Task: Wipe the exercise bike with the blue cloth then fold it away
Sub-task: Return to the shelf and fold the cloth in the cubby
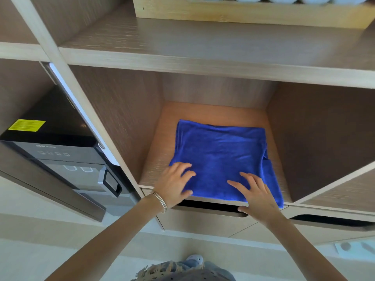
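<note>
The blue cloth (221, 159) lies folded into a rough square on the floor of an open wooden shelf compartment (162, 142), its 6 o'clock edge reaching the shelf's front lip. Both hands press on that near edge with fingers spread and nothing gripped: the left hand (174, 183) rests on the cloth's 7 o'clock corner, and the right hand (257, 197) lies flat near its 5 o'clock corner, thumb hanging just past the lip. Thin bracelets (160, 199) circle the left wrist. Directly below the shelf, at 6 o'clock from the cloth, is a drawer front with a dark handle slot (209, 206). At 9 o'clock, in the neighbouring bay, stands a black appliance (56, 142) bearing a yellow label (26, 125). At 12 o'clock, on the shelf above, sits a light wooden tray (243, 15).
</note>
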A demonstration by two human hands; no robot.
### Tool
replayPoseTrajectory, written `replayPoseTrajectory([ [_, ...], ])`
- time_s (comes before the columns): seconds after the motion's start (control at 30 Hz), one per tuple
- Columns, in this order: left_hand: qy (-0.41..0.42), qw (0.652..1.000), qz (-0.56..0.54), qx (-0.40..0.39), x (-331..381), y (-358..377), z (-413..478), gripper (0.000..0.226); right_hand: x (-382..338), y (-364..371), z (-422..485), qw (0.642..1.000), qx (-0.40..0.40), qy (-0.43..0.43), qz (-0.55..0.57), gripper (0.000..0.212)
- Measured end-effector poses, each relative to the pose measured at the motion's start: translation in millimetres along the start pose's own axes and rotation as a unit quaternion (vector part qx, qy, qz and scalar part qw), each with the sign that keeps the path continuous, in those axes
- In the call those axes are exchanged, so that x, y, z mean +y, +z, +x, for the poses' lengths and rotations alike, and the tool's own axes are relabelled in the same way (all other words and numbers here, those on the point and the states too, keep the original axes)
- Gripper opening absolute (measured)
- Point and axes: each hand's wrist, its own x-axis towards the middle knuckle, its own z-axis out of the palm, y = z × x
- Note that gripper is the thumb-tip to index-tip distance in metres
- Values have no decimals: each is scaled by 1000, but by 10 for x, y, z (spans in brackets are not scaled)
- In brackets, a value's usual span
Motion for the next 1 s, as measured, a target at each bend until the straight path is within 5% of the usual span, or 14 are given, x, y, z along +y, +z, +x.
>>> replayPoseTrajectory([
  [0.13, 2, 996, 73, -48, 142, 175, -71, 77, 99, 95, -100, 992, 123, -11, -8, 81],
  [0.43, 42, 994, -24, 95, -3, 102, -148, 45, 362, 71, -273, 976, 213, -46, 6, 54],
  [0.6, -66, 995, -70, 34, -17, -65, -140, 18, 486, -136, -276, 987, 130, -50, 75, 33],
  [0.8, -128, 972, -171, -96, -118, -272, 72, 10, 539, -239, -202, 980, 73, 15, 183, 15],
  [1.0, -97, 917, -158, -353, -204, -377, 131, 10, 599, -574, -207, 958, -148, 6, 244, 18],
])
